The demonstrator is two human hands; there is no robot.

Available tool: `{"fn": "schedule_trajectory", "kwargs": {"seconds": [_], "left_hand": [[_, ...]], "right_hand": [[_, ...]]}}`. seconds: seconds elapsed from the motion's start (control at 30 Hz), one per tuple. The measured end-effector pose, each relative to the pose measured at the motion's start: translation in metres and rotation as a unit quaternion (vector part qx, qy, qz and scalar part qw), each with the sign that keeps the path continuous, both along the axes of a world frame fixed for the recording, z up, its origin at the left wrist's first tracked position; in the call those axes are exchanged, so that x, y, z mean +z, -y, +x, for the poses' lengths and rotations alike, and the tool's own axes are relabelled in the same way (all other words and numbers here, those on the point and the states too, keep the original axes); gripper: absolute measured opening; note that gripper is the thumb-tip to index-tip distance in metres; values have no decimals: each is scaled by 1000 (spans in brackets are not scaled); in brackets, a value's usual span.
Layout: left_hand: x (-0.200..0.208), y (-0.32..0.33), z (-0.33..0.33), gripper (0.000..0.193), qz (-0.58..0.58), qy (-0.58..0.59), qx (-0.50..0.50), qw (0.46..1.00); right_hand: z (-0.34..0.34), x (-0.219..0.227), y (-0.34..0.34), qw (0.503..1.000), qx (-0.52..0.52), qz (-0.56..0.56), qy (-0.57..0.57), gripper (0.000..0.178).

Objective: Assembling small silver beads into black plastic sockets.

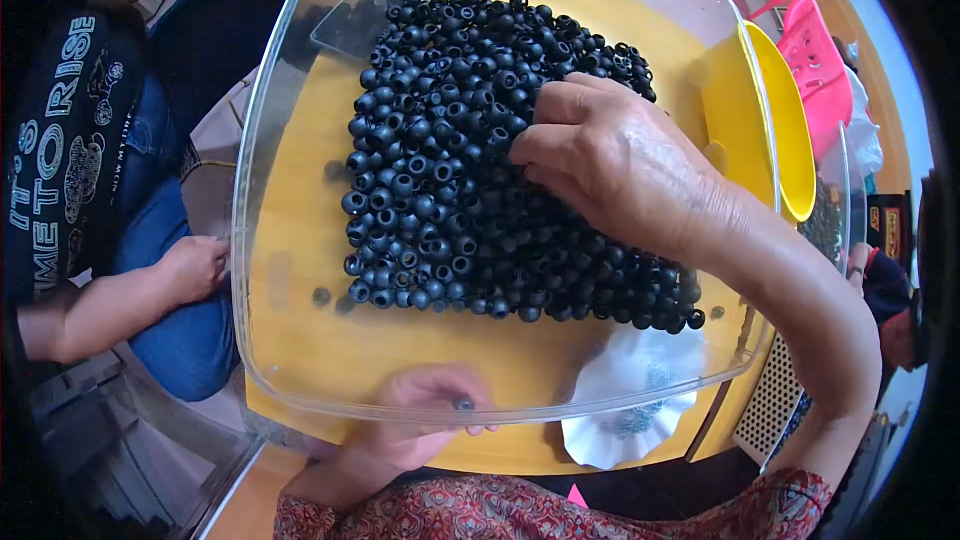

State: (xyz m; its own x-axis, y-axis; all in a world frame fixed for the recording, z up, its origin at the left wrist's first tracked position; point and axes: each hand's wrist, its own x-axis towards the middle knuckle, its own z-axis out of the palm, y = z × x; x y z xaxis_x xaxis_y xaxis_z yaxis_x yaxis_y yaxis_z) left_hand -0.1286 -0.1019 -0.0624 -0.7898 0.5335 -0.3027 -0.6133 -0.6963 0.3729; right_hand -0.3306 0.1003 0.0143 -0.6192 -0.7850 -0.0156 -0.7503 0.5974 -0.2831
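A large clear plastic bin (245, 240) holds a broad heap of round black beads (430, 180) with wide holes. Over the heap's right side, my right hand (610, 145) reaches in from the right, its fingers pinched together among the beads; whatever is between the fingertips is hidden. Close to the bin's near wall and partly seen through it, my left hand (410, 420) is curled palm up. One small dark bead (463, 404) sits at its fingers. Several stray beads lie apart from the heap.
A white fluted dish (600, 445) with small pale bits stands by the near right wall. Beyond the right wall is a yellow container (790, 130), with pink chairs (815, 60) behind. A phone-like dark slab (385, 2) lies at the far left. Another person (90, 170) sits at the left.
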Motion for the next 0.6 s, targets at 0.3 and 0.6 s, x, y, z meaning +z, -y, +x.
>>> {"fn": "schedule_trajectory", "kwargs": {"seconds": [0.3,0.6], "left_hand": [[2,-3,0,21,23,38,4,999],[-1,-3,7,28,16,17,11,1000]], "right_hand": [[-4,-8,-3,999,7,45,-21,17],[-2,-3,3,997,27,53,-47,18]]}}
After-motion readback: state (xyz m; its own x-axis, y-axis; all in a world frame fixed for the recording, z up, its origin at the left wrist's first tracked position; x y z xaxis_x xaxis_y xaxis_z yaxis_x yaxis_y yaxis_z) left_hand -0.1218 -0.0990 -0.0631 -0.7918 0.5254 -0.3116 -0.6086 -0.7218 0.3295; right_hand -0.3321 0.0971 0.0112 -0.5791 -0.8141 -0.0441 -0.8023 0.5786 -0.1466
